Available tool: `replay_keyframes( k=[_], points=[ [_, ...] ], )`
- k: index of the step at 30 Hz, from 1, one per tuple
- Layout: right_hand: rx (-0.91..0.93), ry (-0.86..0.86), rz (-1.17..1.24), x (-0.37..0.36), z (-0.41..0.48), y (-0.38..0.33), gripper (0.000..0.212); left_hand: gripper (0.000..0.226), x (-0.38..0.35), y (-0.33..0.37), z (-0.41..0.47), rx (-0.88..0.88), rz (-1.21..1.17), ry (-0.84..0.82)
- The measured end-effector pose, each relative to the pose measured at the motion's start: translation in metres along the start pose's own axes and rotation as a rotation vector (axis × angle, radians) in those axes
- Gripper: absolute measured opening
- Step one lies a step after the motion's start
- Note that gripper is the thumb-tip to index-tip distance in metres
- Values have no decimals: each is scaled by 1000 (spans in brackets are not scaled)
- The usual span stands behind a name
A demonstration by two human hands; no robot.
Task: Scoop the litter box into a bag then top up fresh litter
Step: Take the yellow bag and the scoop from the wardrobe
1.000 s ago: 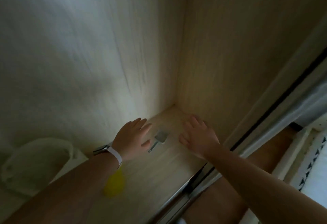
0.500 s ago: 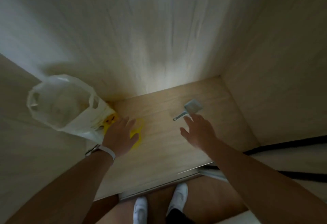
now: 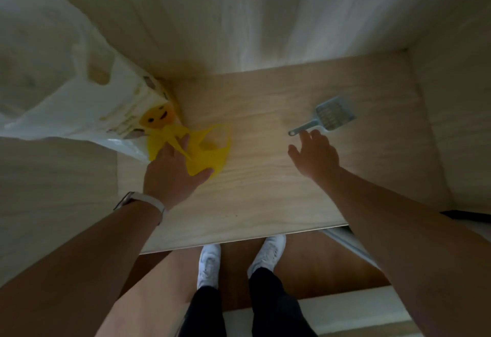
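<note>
Dim shelf (image 3: 265, 203) — left hand (image 3: 170, 174) presses yellow bag (image 3: 212, 148), right hand (image 3: 316, 158) spread beside scoop (image 3: 333, 116) — hasty reach could knock it away.

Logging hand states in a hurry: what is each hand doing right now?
Left hand: open, fingers resting on the yellow bag, not gripping it.
Right hand: open, holding nothing, fingertips by the handle of the scoop.

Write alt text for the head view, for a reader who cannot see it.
A left hand rests on a crumpled yellow plastic bag beside a white printed plastic sack on a pale wooden shelf; the open right hand reaches for a grey-blue slotted plastic scoop.
</note>
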State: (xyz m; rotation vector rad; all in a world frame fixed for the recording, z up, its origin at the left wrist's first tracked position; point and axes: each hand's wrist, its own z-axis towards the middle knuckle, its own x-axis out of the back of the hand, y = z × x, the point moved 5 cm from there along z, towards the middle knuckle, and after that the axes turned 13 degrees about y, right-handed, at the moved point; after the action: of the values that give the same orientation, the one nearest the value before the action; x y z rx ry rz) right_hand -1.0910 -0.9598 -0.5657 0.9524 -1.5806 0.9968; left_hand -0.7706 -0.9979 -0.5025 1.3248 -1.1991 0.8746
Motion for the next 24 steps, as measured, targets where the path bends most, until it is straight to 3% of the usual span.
replay_keyframes(
  k=[7, 16, 24],
  points=[
    [-126, -1, 85, -49, 43, -6, 54, 84, -44, -4, 12, -72, -13, 19],
    [-301, 97, 187, -63, 59, 2, 41, 24, -57, -10, 22, -137, 39, 84],
    [-418, 82, 264, -62, 38, 13, 38, 13, -43, -8, 4, -28, -110, 109]
  ],
)
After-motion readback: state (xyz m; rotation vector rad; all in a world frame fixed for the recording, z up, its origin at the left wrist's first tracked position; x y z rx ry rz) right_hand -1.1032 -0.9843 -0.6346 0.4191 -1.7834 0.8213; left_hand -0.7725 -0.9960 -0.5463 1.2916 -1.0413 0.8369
